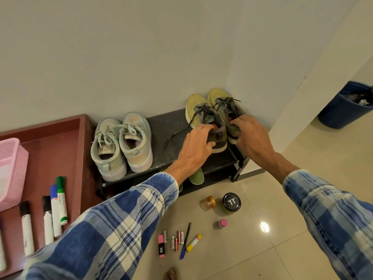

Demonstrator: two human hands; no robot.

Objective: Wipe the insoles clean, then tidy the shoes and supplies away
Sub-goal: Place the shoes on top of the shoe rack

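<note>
Head: markers [48,219] in maroon tray [60,142]

Bare rack top [161,124] lies open, flanked by pale sneakers [121,142] at nine o'clock and yellow shoes [198,107] at three.

Four shoes [135,144] are sitting in two pairs. Four markers [60,201] are showing fully, and two jars [231,202] are standing close together.
</note>
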